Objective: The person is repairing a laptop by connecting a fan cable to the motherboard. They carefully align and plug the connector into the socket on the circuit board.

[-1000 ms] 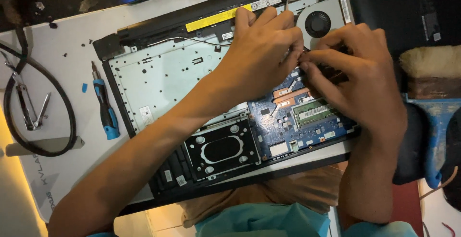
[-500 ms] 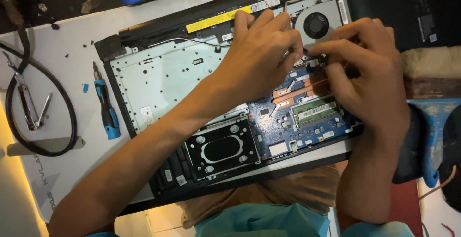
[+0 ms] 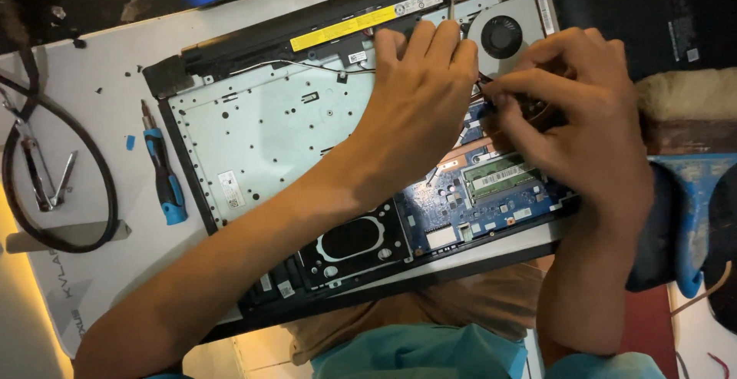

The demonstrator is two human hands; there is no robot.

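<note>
An opened laptop (image 3: 261, 129) lies upside down with its bottom cover off, showing the pale metal frame, the blue mainboard (image 3: 476, 202), the memory stick (image 3: 499, 175) and the round fan (image 3: 503, 33). My left hand (image 3: 418, 110) lies flat on the inside, just left of the fan, with its fingertips on the black battery bar with the yellow label (image 3: 338, 29). My right hand (image 3: 576, 125) is curled over the mainboard below the fan. Its fingertips pinch something small and dark there, and I cannot tell what it is.
A blue-handled screwdriver (image 3: 163, 175) lies on the white mat left of the laptop. Further left are a black cable loop (image 3: 104, 172) and metal tweezers (image 3: 46, 179). A blue brush (image 3: 687, 195) and a dark device (image 3: 645, 10) sit to the right.
My right hand's fingers have worked slightly upward toward the fan, still pinched together. My left hand has stayed pressed on the laptop.
</note>
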